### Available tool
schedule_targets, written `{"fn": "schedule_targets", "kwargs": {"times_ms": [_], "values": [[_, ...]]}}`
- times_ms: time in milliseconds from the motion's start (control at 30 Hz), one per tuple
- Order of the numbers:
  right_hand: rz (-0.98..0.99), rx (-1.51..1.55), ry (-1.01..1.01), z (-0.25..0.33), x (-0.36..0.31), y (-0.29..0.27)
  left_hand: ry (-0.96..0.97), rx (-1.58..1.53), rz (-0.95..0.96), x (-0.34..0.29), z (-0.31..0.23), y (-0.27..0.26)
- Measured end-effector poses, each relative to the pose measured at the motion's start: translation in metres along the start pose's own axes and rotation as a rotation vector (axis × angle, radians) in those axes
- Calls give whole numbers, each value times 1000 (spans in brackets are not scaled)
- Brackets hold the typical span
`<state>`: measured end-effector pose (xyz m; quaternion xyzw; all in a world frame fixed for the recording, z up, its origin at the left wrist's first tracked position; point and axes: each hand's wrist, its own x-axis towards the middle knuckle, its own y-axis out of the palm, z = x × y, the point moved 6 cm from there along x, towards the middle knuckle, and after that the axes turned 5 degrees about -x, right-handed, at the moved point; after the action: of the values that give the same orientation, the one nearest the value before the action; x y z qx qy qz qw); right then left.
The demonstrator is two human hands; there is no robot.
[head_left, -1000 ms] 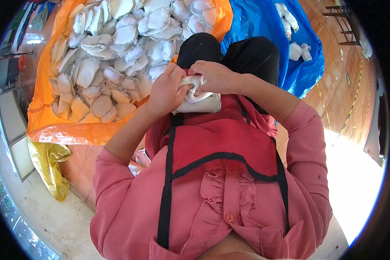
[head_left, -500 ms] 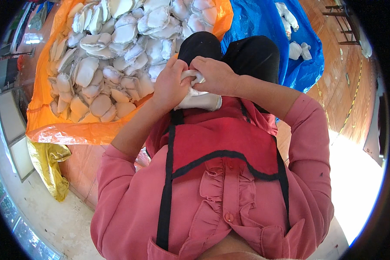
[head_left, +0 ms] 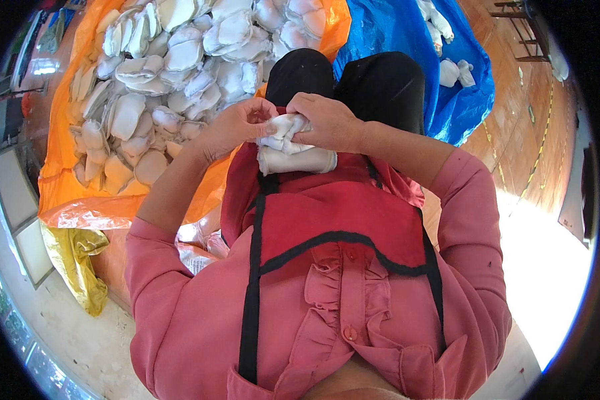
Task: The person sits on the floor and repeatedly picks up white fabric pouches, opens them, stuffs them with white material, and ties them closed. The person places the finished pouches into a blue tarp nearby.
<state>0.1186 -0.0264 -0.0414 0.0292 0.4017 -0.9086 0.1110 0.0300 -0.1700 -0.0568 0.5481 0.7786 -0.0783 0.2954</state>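
Above my lap, both hands work at a white cloth bundle (head_left: 297, 161), with a smooth rolled part below and a twisted, knot-like part on top. My right hand (head_left: 327, 122) is closed on the twisted part from the right. My left hand (head_left: 239, 128) meets its left side, thumb and fingertips pinched on the cloth. What lies inside the folds is hidden. A red apron (head_left: 340, 220) with black edging spreads beneath the bundle.
Ahead to the left, an orange sheet (head_left: 60, 180) holds a heap of white padded pieces (head_left: 180, 53). A blue sheet (head_left: 373, 33) carries several white bundles (head_left: 449, 73) at the right. A yellow bag (head_left: 80, 267) lies on the floor at left.
My left hand has shifted left and slightly down, away from my right hand, so more of the twisted cloth shows between them. My right hand stays on the bundle.
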Motion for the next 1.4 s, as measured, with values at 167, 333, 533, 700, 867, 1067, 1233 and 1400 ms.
{"fn": "schedule_targets", "kwargs": {"times_ms": [167, 333, 533, 700, 867, 1067, 1233, 1400], "values": [[-61, -23, 24, -3, -4, 5, 80, 192, 44, 10, -4, -3], [-41, 11, 65, -7, -5, 5, 203, 429, 56, 12, -18, 1], [-11, 53, 129, -13, -5, 7, 221, 477, 25, 16, -12, 4], [-4, 55, 117, -14, -4, 8, 282, 418, -106, 8, -4, 13], [-54, 25, 39, -14, -5, 12, 500, 557, -304, -5, 1, 26], [-80, 17, -2, -10, -12, 17, 709, 669, -457, -22, -1, 49], [-190, -6, -91, -4, -22, 20, 868, 830, -519, -34, 2, 61], [-372, 22, -196, 3, -36, 21, 956, 916, -441, -46, -3, 69]]}}
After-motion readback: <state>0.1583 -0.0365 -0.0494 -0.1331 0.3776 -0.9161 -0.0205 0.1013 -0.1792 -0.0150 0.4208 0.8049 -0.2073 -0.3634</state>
